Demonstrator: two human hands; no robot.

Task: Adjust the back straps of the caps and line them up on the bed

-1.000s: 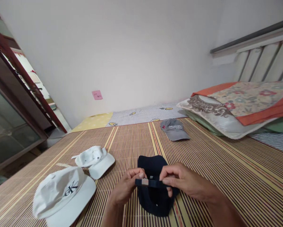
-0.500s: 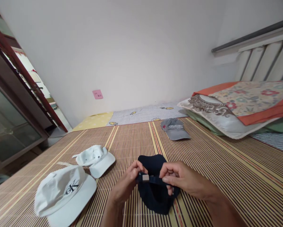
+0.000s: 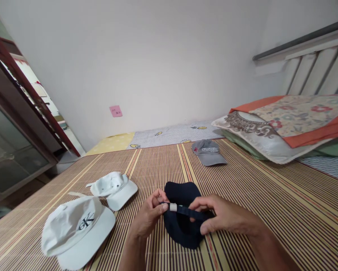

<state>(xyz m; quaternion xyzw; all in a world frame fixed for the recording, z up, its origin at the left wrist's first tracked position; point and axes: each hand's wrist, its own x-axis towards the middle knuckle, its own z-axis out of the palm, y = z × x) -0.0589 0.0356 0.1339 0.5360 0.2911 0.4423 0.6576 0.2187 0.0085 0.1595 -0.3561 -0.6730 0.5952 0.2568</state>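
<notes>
Navy baseball cap on striped mat. In close pinch of left hand: strap, beside pale buckle. At right hand: wider thumb-finger gap than moments ago, fingertips at strap; likely looser hold there.

At the near middle of the brown-and-beige striped slatted mat is a navy curved-brim fabric cap, between the person's left grip and right grip, its brim on the far side. To its left lies a white fabric cap with black lettering; just behind that, slightly rightward, lies a plain white fabric cap. A grey fabric cap lies well behind the navy one, slightly right. Farther right, an orange-bordered floral cloth covers part of a white padded pillow. Behind the mat stretches a blue-and-white checked cloth, left of it a yellow cloth.
</notes>
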